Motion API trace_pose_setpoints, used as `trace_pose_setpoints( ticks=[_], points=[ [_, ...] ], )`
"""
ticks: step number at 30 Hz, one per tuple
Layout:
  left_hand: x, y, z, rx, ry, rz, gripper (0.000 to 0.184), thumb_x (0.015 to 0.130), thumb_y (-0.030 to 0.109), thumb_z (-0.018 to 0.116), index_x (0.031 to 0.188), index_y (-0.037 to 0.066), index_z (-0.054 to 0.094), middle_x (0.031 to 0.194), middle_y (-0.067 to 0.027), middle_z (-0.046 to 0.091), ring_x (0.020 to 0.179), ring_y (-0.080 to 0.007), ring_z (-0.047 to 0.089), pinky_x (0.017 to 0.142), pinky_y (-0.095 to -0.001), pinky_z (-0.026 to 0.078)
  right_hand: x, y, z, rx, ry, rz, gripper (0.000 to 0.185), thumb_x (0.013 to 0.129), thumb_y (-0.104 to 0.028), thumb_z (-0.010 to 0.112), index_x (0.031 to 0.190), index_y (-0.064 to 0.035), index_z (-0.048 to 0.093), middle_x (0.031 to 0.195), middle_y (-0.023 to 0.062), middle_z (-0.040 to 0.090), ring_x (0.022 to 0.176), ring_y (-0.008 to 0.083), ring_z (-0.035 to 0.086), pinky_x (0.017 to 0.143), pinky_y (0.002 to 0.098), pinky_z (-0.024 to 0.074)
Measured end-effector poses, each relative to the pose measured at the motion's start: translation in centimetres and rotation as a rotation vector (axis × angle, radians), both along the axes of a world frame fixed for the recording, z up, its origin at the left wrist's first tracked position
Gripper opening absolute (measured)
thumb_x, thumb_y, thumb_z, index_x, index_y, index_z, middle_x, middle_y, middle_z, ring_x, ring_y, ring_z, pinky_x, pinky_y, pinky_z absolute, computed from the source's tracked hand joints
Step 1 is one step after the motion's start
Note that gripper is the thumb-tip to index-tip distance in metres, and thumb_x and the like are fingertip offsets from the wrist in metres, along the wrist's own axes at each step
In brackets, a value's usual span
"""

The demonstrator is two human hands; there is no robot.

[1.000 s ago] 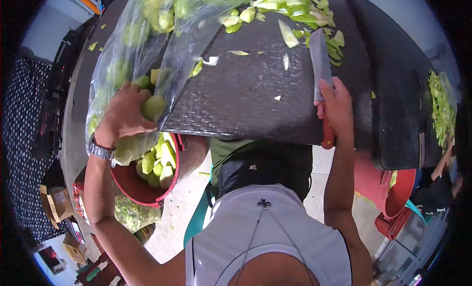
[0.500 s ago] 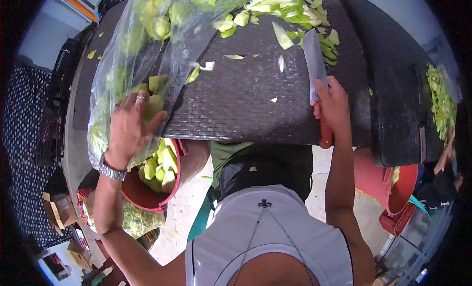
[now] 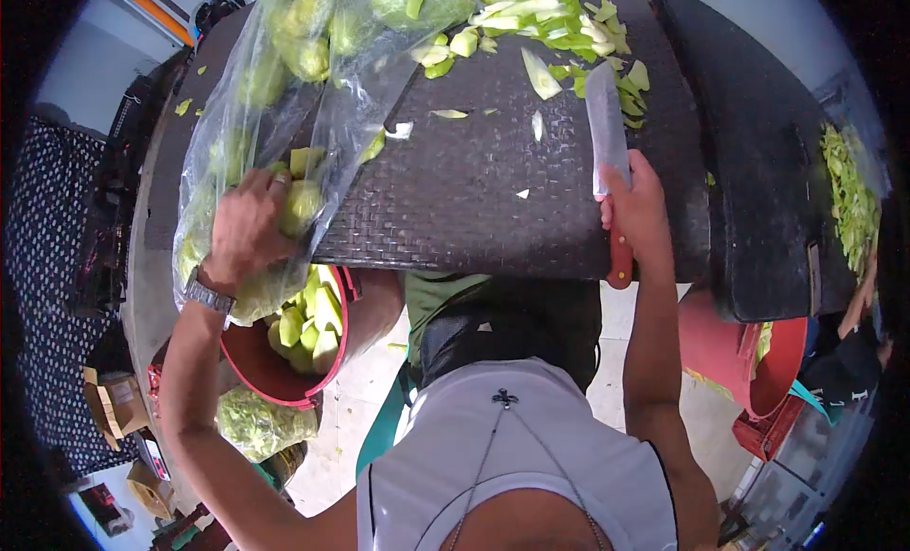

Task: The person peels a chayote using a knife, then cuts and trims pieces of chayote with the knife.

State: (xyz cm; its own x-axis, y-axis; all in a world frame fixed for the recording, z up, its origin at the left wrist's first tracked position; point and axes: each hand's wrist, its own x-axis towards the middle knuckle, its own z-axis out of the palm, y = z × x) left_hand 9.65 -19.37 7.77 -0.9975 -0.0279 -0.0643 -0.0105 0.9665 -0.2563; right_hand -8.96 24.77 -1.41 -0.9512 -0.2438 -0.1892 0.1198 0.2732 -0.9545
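Observation:
My left hand (image 3: 248, 227) reaches over the clear plastic bag (image 3: 355, 106) at the table's left, its fingers curled against a pale green vegetable (image 3: 301, 206). Whether the fingers grip that piece is hard to tell. More green vegetables (image 3: 308, 54) lie in the bag farther back. My right hand (image 3: 637, 208) is closed round the red handle of a knife (image 3: 609, 125), its blade pointing away from me above the dark woven table (image 3: 455, 200). Green and white peelings (image 3: 559, 20) are heaped beyond the blade.
Below the table's left front edge is a red bucket (image 3: 338, 361) with cut green pieces. Another red bucket (image 3: 725, 347) stands at the right, beside a black surface (image 3: 758, 172). A bag of greens (image 3: 261, 426) sits low at left. Part of another person's arm (image 3: 861, 300) shows far right.
My left hand first moved right and flattened, then drew slightly back with its fingers curling at the vegetable. My right hand and the knife shifted slightly left.

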Motion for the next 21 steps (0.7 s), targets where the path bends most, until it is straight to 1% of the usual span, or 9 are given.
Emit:
trace_pose_setpoints(
  ticks=[2,5,8,10,12,14,16,20,21],
  points=[
    [-0.5,-0.4,0.5,0.028,0.161,0.039,0.077,0.062,0.028,0.093,0.126,-0.001,0.059,0.115,-0.0197,0.068,0.103,-0.0386,0.069,0.089,-0.0434,0.057,-0.1,0.3,0.8,-0.099,-0.054,0.027,0.020,0.098,-0.017,0.065,0.110,-0.0028,0.056,0.074,0.0036,0.060,0.054,0.0113,0.057,0.049,0.0302,0.0476],
    [-2.8,-1.4,2.9,0.506,0.526,0.041,0.071,0.068,0.022,0.090,0.127,-0.001,0.059,0.112,-0.0168,0.071,0.099,-0.0340,0.071,0.087,-0.0409,0.058,-0.7,0.3,5.2,-0.182,0.024,0.105,0.027,0.091,-0.008,0.066,0.116,-0.0039,0.057,0.077,0.0010,0.059,0.062,0.0090,0.057,0.056,0.0276,0.0477],
    [-4.8,0.8,5.1,1.357,0.624,0.161,0.064,0.072,0.008,0.087,0.128,0.000,0.059,0.105,-0.0081,0.071,0.095,-0.0226,0.071,0.086,-0.0389,0.059,0.2,-2.4,7.9,-0.404,0.234,-0.003,0.028,0.091,-0.011,0.068,0.115,-0.0035,0.057,0.077,0.0017,0.059,0.060,0.0095,0.055,0.054,0.0275,0.0465],
    [-6.4,4.5,3.5,1.839,0.579,0.038,0.062,0.072,0.008,0.088,0.127,0.001,0.059,0.105,-0.0093,0.071,0.095,-0.0242,0.072,0.087,-0.0400,0.061,-0.9,-1.8,6.3,-0.371,-0.041,0.125,0.022,0.090,-0.015,0.071,0.105,-0.0044,0.060,0.071,-0.0004,0.056,0.060,0.0115,0.055,0.056,0.0281,0.0458],
    [-7.1,7.0,0.4,1.937,0.418,0.053,0.062,0.075,0.009,0.087,0.129,0.002,0.057,0.111,-0.0107,0.070,0.102,-0.0237,0.070,0.088,-0.0417,0.061,-1.8,-1.6,5.2,-0.276,-0.302,0.259,0.019,0.091,-0.017,0.072,0.099,-0.0053,0.061,0.067,-0.0021,0.054,0.060,0.0124,0.056,0.056,0.0290,0.0447],
    [-8.2,10.8,-2.6,2.185,0.369,0.168,0.062,0.072,0.009,0.090,0.126,0.004,0.060,0.108,-0.0078,0.070,0.099,-0.0206,0.069,0.085,-0.0370,0.059,-0.8,-2.8,4.8,-0.087,0.028,0.114,0.028,0.092,-0.028,0.076,0.086,-0.0048,0.060,0.060,-0.0015,0.049,0.050,0.0136,0.050,0.049,0.0335,0.0405],
    [-8.9,14.0,-3.8,1.971,0.284,0.206,0.066,0.066,0.009,0.095,0.122,0.004,0.063,0.105,-0.0040,0.071,0.093,-0.0157,0.068,0.084,-0.0313,0.057,0.2,-3.4,5.1,0.142,0.509,0.041,0.037,0.092,-0.034,0.078,0.081,-0.0041,0.059,0.060,0.0001,0.049,0.044,0.0140,0.045,0.044,0.0360,0.0380],
    [-9.3,17.7,-3.5,1.371,0.371,0.049,0.060,0.062,0.018,0.097,0.111,0.004,0.066,0.100,-0.0052,0.072,0.092,-0.0149,0.068,0.086,-0.0309,0.055,2.3,-3.7,7.1,0.246,0.638,0.209,0.048,0.084,-0.042,0.085,0.077,-0.0050,0.055,0.058,0.0040,0.053,0.044,0.0186,0.049,0.046,0.0370,0.0419],
    [-10.2,17.7,-5.5,1.431,0.458,-0.198,0.061,0.061,0.020,0.097,0.111,0.004,0.065,0.099,-0.0064,0.072,0.091,-0.0185,0.069,0.084,-0.0326,0.056,3.0,-3.7,7.3,0.316,0.706,0.253,0.046,0.082,-0.039,0.087,0.078,-0.0061,0.055,0.057,0.0032,0.052,0.046,0.0169,0.047,0.047,0.0351,0.0401]
  ],
)
